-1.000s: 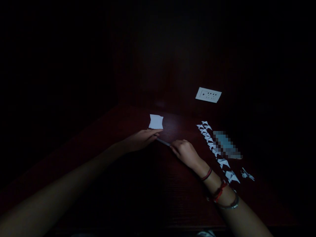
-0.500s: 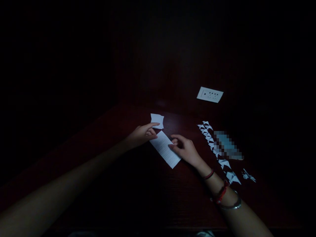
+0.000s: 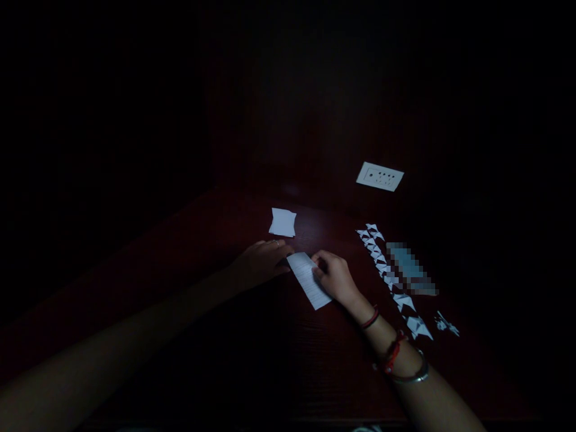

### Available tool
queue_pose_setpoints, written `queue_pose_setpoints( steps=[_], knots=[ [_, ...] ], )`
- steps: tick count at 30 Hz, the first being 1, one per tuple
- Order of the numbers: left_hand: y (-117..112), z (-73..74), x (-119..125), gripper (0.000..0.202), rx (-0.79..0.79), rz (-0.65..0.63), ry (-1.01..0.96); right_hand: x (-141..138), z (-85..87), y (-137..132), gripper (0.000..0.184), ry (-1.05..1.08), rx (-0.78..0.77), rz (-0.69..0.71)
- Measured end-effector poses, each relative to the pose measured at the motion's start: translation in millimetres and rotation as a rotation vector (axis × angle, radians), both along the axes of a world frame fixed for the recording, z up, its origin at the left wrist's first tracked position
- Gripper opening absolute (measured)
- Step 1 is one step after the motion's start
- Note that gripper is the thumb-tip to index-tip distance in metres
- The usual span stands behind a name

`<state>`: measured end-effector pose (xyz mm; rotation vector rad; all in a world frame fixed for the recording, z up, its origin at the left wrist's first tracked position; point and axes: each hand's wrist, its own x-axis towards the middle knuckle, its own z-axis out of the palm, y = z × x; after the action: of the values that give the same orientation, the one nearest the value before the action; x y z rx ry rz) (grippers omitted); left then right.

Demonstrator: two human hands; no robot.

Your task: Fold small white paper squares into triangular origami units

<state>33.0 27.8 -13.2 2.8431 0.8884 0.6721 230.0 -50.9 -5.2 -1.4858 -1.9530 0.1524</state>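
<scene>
A printed paper strip [image 3: 312, 288] lies aslant between my hands, its near end angled to the right. My right hand [image 3: 336, 277] is closed on the strip's right edge, thumb and fingers pinching it. Beside the strip's far left corner is my left hand [image 3: 265, 263], in shadow, fingers stretched toward the paper and a small gap between thumb and fingers. Whether its fingertips touch the strip is hard to make out. Just beyond the left hand rests a small stack of white paper squares [image 3: 283, 222], its edges slightly curved.
On the right, a row of folded white paper pieces [image 3: 377, 255] runs along the dark red table [image 3: 333, 354]. Next to it lies a pixelated flat bluish object [image 3: 410, 264]. Small white scraps [image 3: 445, 324] sit nearer. A socket plate [image 3: 380, 176] is on the wall.
My left hand has drawn back from the paper stack, which is now uncovered. My right hand has closed on the strip's edge, and the strip has turned slightly.
</scene>
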Motion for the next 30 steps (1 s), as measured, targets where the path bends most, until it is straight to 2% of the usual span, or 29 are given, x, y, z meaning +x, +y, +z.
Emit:
queue_pose_setpoints(
  steps=[3, 6, 10, 13, 21, 30],
  knots=[
    [-5.7, -0.7, -2.1, 0.029, 0.081, -0.109, 0.123, 2.8, -3.6, 2.1, 0.03, -0.002, -0.022, -0.014],
    [-7.5, -2.0, -4.8, 0.028, 0.096, -0.193, 0.177, 5.9, -6.5, 4.0, 0.042, -0.02, -0.023, 0.022],
    [-3.7, -2.5, -8.4, 0.028, 0.07, -0.204, 0.167, 10.4, -6.6, 6.2, 0.038, -0.028, -0.007, 0.061],
    [0.6, -3.9, -9.9, 0.027, 0.069, -0.225, 0.179, 14.1, -4.5, 6.6, 0.033, -0.044, 0.014, 0.145],
    [3.3, -4.2, -11.7, 0.028, 0.052, -0.252, 0.183, 19.2, -3.2, 4.9, 0.031, -0.26, 0.032, 0.326],
    [6.4, -0.3, -12.5, 0.031, 0.053, -0.269, 0.219, 21.6, -4.9, 3.7, 0.035, -0.352, 0.051, 0.374]
  ],
)
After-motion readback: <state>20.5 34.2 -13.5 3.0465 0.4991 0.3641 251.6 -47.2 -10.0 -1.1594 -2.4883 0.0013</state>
